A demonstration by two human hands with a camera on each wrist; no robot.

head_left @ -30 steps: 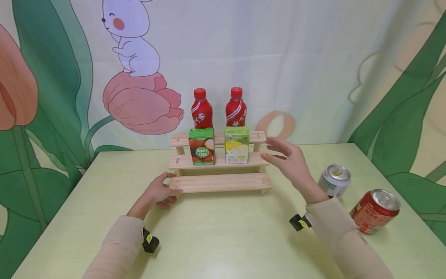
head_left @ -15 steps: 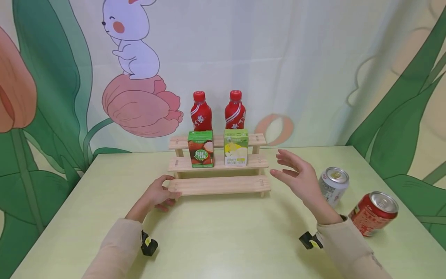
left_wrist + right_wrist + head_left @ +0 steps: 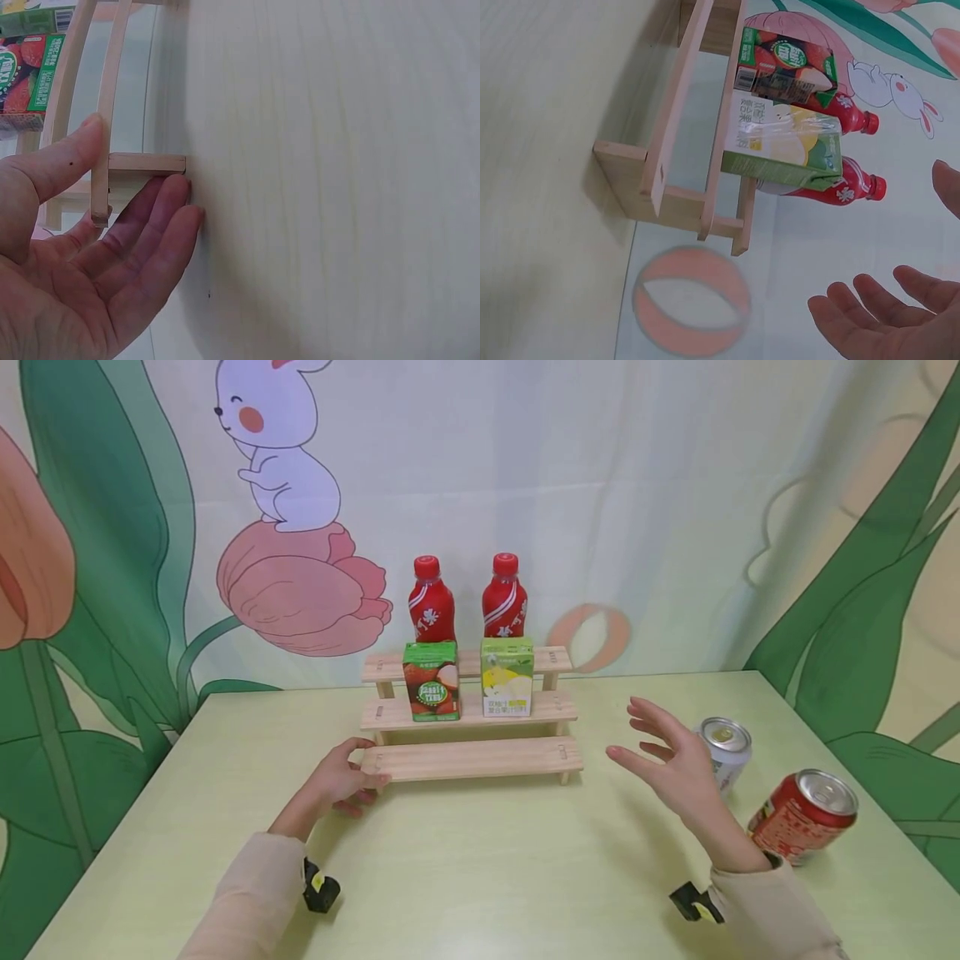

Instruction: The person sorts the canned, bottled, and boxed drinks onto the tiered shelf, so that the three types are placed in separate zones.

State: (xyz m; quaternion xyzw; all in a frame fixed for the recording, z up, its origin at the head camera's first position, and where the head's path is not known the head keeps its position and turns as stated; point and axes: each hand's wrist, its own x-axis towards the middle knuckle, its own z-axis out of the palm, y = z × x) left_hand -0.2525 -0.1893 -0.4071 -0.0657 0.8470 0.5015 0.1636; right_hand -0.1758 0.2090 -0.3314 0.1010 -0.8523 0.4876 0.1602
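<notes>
A three-tier wooden rack stands on the table. My left hand holds the left end of its lowest tier; in the left wrist view the thumb of that hand lies on the board and the fingers curl beneath it. My right hand hovers right of the rack with nothing in it, fingers apart, just left of a white can. On the middle tier stand a red-green juice box and a yellow-green juice box. Two red bottles, left and right, are on the top tier.
A red can stands at the right, nearer than the white can and partly behind my right forearm. Behind the table hangs a printed curtain with a rabbit and flowers.
My right hand has moved away from the rack's right end, rightward and nearer to me, and now overlaps the white can's left side. The left hand keeps its place on the rack.
</notes>
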